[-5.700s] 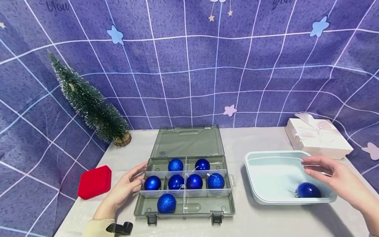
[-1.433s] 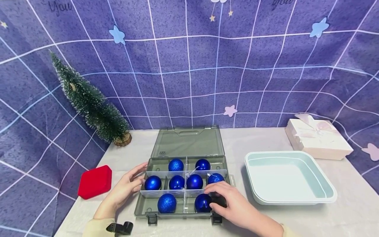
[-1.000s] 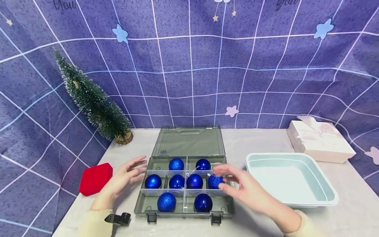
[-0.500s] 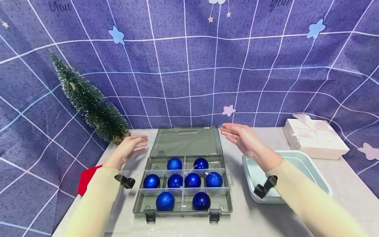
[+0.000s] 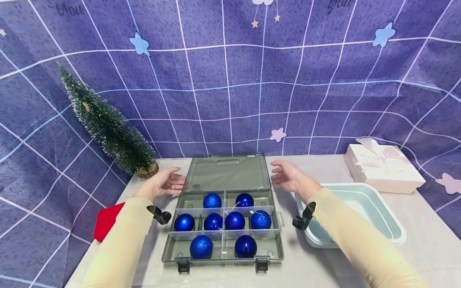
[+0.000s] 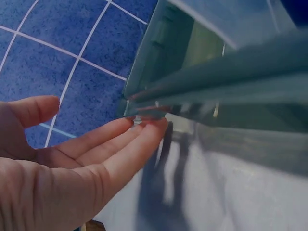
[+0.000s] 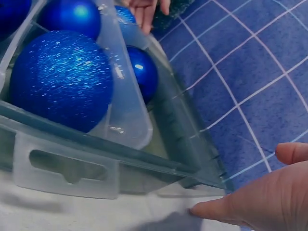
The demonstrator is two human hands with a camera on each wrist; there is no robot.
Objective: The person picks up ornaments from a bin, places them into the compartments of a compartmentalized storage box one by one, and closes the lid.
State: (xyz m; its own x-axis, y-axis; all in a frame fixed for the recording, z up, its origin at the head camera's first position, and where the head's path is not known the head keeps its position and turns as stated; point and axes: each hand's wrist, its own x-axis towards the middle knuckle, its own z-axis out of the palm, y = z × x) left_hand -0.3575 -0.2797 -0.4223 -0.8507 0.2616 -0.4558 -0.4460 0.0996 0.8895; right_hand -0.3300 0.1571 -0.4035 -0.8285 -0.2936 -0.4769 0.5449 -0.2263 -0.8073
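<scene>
A translucent grey-green compartment box [image 5: 223, 261] lies on the table with its lid [image 5: 227, 172] folded back flat. Blue Christmas baubles [image 5: 201, 247], some glittery and some glossy, sit in its compartments. Beside the lid's left edge is my left hand [image 5: 165, 184], fingers extended; in the left wrist view its fingertips [image 6: 156, 126] reach under a corner of the green plastic, and contact is hard to tell. On the opposite side my right hand [image 5: 291, 178] is held near the lid's right edge with its fingers extended. Neither hand holds anything.
To the right stands a pale blue tray [image 5: 374, 196], partly behind my right forearm, with a white gift box [image 5: 385, 166] behind it. A small frosted tree [image 5: 111, 128] leans at the left. The red box [image 5: 104, 220] is partly covered by my left sleeve.
The last bauble went from the tray into the front right compartment, and my right hand released it. Both hands then moved back to the lid's two sides, lowering slightly in the last half second.
</scene>
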